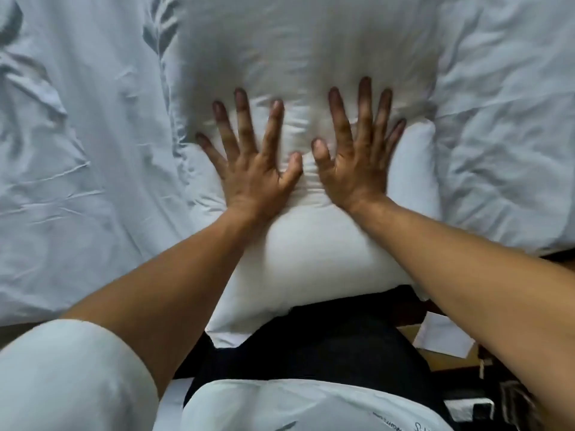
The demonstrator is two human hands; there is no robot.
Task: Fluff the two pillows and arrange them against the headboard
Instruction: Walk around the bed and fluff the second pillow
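On a bed (77, 169) of rumpled pale sheets, the pillow (311, 250) is lying at its near edge against the person, whose left hand (252, 169) and right hand (354, 163) are pressing flat, fingers (364, 104) spread wide and gripping nothing, likely plumping the filling.

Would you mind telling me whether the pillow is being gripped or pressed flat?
Pressed flat: left hand and right hand lie on the pillow, fingers straight and spread.

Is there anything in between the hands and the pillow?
No. The left hand and the right hand lie flat with spread fingers, pressing straight on the white pillow. Nothing shows between them. The headboard is not in view.
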